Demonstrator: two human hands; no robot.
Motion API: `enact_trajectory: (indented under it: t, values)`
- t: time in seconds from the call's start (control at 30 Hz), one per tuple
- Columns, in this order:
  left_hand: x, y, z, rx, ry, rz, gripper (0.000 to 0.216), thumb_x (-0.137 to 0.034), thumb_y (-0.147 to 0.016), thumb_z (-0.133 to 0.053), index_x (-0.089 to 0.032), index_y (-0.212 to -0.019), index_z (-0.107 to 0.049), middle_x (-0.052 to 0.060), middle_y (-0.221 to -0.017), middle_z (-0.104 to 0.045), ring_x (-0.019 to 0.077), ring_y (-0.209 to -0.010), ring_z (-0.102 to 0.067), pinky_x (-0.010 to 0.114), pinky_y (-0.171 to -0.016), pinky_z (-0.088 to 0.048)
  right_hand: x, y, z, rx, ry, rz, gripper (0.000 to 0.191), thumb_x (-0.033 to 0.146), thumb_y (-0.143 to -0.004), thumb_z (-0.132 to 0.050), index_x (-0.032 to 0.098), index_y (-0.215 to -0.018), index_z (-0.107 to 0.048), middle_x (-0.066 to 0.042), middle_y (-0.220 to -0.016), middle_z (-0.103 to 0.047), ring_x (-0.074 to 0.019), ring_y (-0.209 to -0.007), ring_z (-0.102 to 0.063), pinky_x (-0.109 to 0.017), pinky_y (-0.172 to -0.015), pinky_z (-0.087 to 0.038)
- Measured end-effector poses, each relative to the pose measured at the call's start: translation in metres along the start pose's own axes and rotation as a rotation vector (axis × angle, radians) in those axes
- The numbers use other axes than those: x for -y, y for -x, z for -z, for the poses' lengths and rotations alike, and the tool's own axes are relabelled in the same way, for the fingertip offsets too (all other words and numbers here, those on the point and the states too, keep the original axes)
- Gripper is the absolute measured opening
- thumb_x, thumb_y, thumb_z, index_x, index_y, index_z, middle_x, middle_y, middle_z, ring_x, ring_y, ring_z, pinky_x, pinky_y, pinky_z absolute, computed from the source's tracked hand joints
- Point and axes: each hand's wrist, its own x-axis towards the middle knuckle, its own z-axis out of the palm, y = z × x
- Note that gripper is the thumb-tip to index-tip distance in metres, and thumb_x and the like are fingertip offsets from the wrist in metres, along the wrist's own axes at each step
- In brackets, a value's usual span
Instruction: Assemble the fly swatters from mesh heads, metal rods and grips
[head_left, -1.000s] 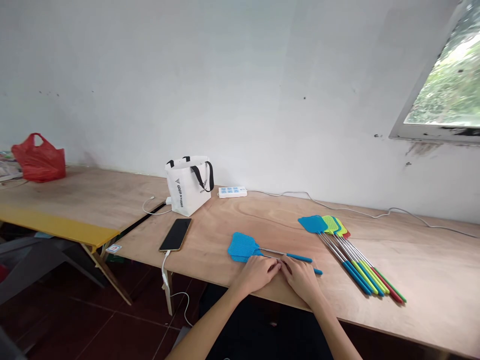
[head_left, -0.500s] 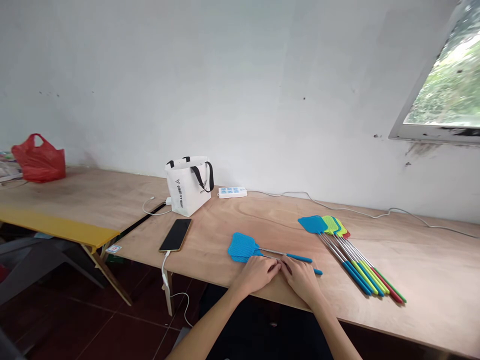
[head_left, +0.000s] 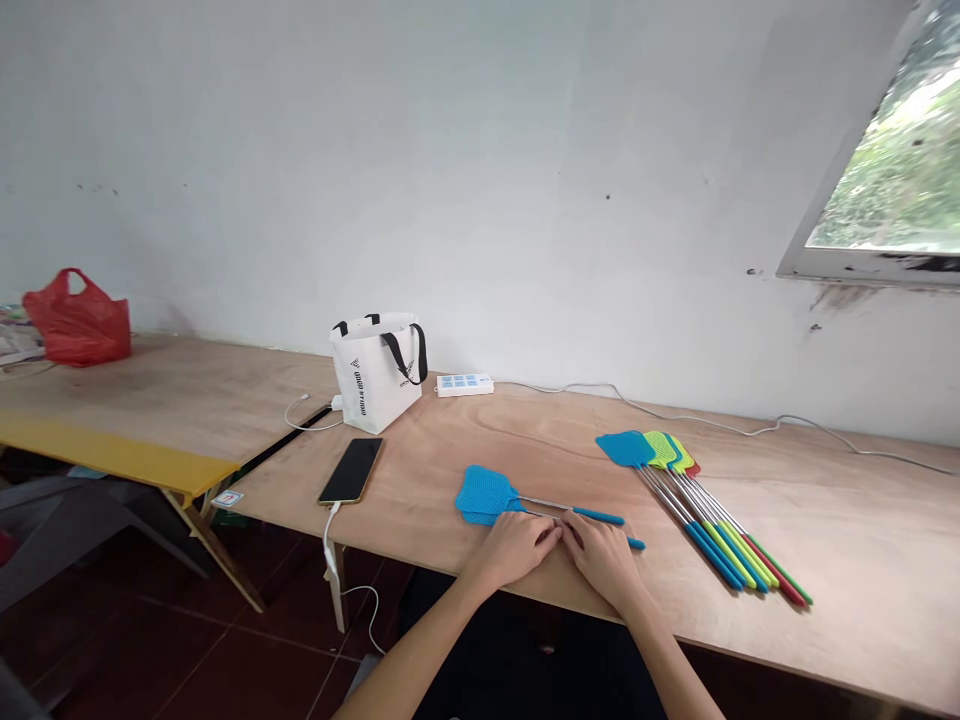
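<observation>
Two blue fly swatters lie in front of me, their mesh heads overlapping at the left. The farther swatter (head_left: 487,488) shows its thin metal shaft and blue handle. Across the nearer one, whose handle end (head_left: 636,544) pokes out at the right, rest both my hands, hiding part of its shaft. My left hand (head_left: 517,545) lies palm down with fingers loosely bent. Beside it, my right hand (head_left: 596,550) lies the same way, the two meeting at the fingertips and thumbs. Neither visibly grips anything, though the undersides are hidden.
Right of my hands, a fanned stack of fly swatters (head_left: 694,510) in blue, yellow-green, red and green lies on the wooden table (head_left: 847,520). A charging phone (head_left: 351,470), a white tote bag (head_left: 379,375) and a power strip (head_left: 465,384) are left and behind. A red plastic bag (head_left: 79,325) stands farther left.
</observation>
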Motion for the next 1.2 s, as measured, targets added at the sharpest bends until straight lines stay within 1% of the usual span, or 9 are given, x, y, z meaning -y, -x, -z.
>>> enact_trajectory:
  t: [0.17, 0.47, 0.77, 1.2]
  values:
    - [0.001, 0.0, -0.0015, -0.001, 0.0, 0.002, 0.033, -0.034, -0.103, -0.046, -0.022, -0.089, -0.073, 0.004, -0.085, -0.076, 0.0224, -0.078, -0.071, 0.029, -0.064, -0.043, -0.0005, -0.0002, -0.0002, -0.003, 0.011, 0.004, 0.028, 0.026, -0.102, -0.04, 0.024, -0.084, -0.061, 0.0, -0.08, -0.075, -0.0188, -0.072, -0.069, -0.026, -0.061, -0.031]
    - [-0.0023, -0.0001, 0.0013, 0.004, -0.014, 0.021, 0.03, -0.033, -0.103, -0.048, -0.022, -0.089, -0.073, 0.004, -0.084, -0.076, 0.0232, -0.078, -0.071, 0.029, -0.063, -0.042, -0.0028, 0.0001, -0.0042, -0.007, 0.011, 0.012, 0.028, 0.027, -0.102, -0.039, 0.024, -0.085, -0.061, -0.001, -0.082, -0.075, -0.02, -0.074, -0.07, -0.027, -0.061, -0.032]
    - [-0.0023, 0.0, 0.0009, 0.006, -0.018, 0.005, 0.031, -0.033, -0.103, -0.048, -0.022, -0.088, -0.072, 0.004, -0.086, -0.077, 0.0229, -0.079, -0.071, 0.029, -0.063, -0.041, -0.0018, -0.0002, -0.0012, 0.023, -0.014, -0.005, 0.029, 0.028, -0.102, -0.039, 0.024, -0.086, -0.062, -0.001, -0.083, -0.075, -0.0206, -0.075, -0.07, -0.028, -0.062, -0.033]
    - [-0.0011, 0.0, 0.0, 0.014, -0.021, 0.018, 0.032, -0.034, -0.103, -0.046, -0.021, -0.091, -0.074, 0.004, -0.086, -0.077, 0.0214, -0.079, -0.071, 0.028, -0.065, -0.043, -0.0005, -0.0003, 0.0, 0.016, -0.012, -0.006, 0.029, 0.029, -0.103, -0.038, 0.024, -0.085, -0.061, -0.001, -0.082, -0.075, -0.0209, -0.075, -0.07, -0.028, -0.062, -0.032]
